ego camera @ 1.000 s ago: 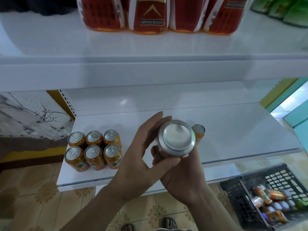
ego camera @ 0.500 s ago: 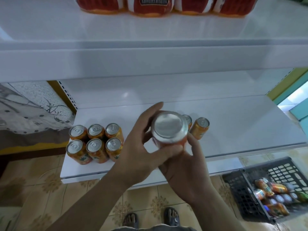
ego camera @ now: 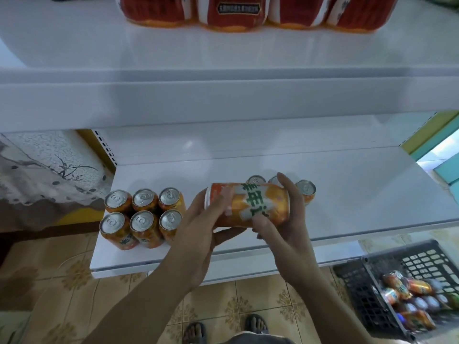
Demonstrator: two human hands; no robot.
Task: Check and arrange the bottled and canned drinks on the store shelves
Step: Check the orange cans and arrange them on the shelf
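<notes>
1. White lower shelf [ego camera: 347, 194] under an upper shelf [ego camera: 223, 58] carrying red packs [ego camera: 238, 11]; tiled floor [ego camera: 62, 281] below, black basket [ego camera: 360, 289] near right.
2. At the shelf's left stand six orange cans [ego camera: 142, 214].
3. The held can [ego camera: 248, 204], end-on earlier, now lies sideways above mid-shelf, the fingers of left hand [ego camera: 198, 234] and right hand [ego camera: 285, 232] curled round it.

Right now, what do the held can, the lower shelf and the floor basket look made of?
The held can: likely thin aluminium, glossy printed orange skin; bare silvery rim at its left end. The lower shelf: probably coated sheet metal, smooth white semi-gloss; soft reflections, thin front lip. The basket: looks like moulded plastic, matt black; open grid walls.
</notes>
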